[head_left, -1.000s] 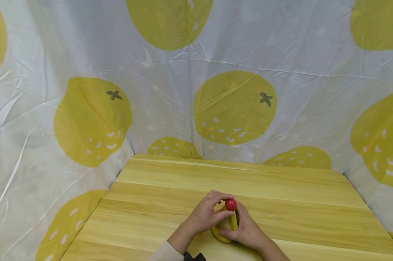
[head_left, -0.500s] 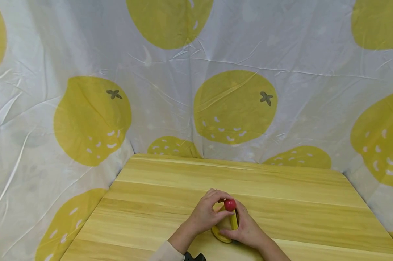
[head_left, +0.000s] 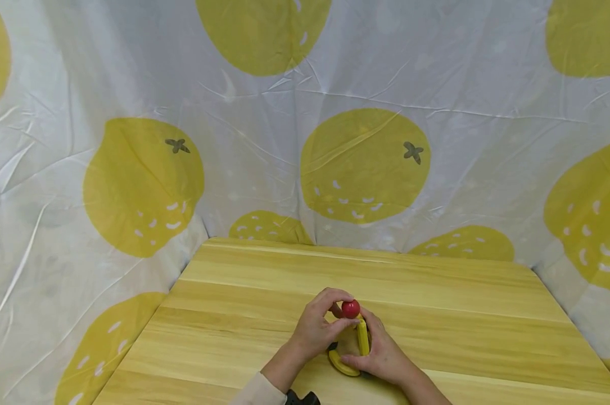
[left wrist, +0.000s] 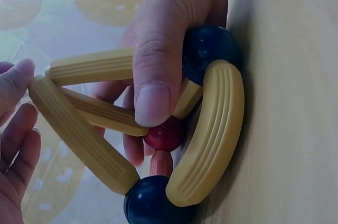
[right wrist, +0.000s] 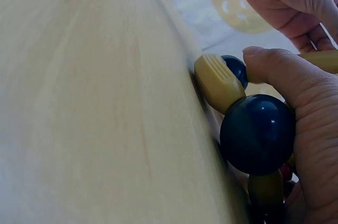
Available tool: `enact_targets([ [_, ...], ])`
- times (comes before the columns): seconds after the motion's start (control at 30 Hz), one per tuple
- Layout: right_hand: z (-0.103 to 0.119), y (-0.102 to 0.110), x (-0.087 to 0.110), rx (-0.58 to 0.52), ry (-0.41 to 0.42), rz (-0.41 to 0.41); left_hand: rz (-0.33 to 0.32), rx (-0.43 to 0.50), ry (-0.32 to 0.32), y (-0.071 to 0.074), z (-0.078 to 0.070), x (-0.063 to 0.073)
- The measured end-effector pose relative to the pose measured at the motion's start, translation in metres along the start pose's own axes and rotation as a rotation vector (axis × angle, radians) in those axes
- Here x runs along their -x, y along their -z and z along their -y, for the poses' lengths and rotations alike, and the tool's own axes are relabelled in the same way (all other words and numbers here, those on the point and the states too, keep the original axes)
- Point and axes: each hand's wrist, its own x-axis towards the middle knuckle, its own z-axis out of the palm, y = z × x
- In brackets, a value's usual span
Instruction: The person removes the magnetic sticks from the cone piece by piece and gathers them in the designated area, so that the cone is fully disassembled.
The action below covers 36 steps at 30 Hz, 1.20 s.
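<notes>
My left hand [head_left: 317,323] pinches a glossy red ball [head_left: 351,308] between fingertips and thumb, just above a toy frame of ridged yellow sticks [head_left: 363,337] and balls. My right hand [head_left: 384,354] grips the frame's side, its thumb [left wrist: 154,76] pressed over the sticks in the left wrist view. Low on the frame, a curved yellow piece [left wrist: 211,134] joins two dark blue balls [left wrist: 153,200]. A second red ball [left wrist: 165,133] sits lower inside. The yellow sticks lean together at a ball-less top, beside my left fingers [left wrist: 21,145]. In the right wrist view, a blue ball [right wrist: 257,134] is near my right palm.
The frame stands on a light wooden table [head_left: 264,275], close to its near side. Behind and beside the table hangs a pale curtain [head_left: 254,152] printed with yellow fruit. A black device [head_left: 302,398] shows at my left wrist.
My left hand has lifted the red ball up and slightly left, off the stick tops where it sat before. My right hand keeps its grip on the frame, nearly unmoved.
</notes>
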Motion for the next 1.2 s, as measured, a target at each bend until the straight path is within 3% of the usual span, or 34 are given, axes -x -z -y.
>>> enact_targets([
  [0.17, 0.0, 0.0, 0.001, 0.012, -0.024, 0.003, -0.005, -0.013, 0.023, 0.004, 0.002, 0.0],
  [0.37, 0.0, 0.0, 0.002, 0.033, -0.049, -0.003, -0.055, 0.009, 0.034, 0.01, 0.011, -0.001],
  [0.7, 0.003, 0.0, 0.001, 0.041, -0.06, -0.001, -0.151, 0.125, 0.327, 0.025, 0.033, 0.004],
  [0.87, 0.003, 0.0, 0.0, 0.031, -0.058, -0.007, -0.192, 0.065, 0.43, 0.033, 0.048, 0.008],
  [1.2, 0.003, -0.001, -0.001, 0.039, -0.062, -0.002, -0.206, -0.075, 0.544, 0.045, 0.074, 0.019],
])
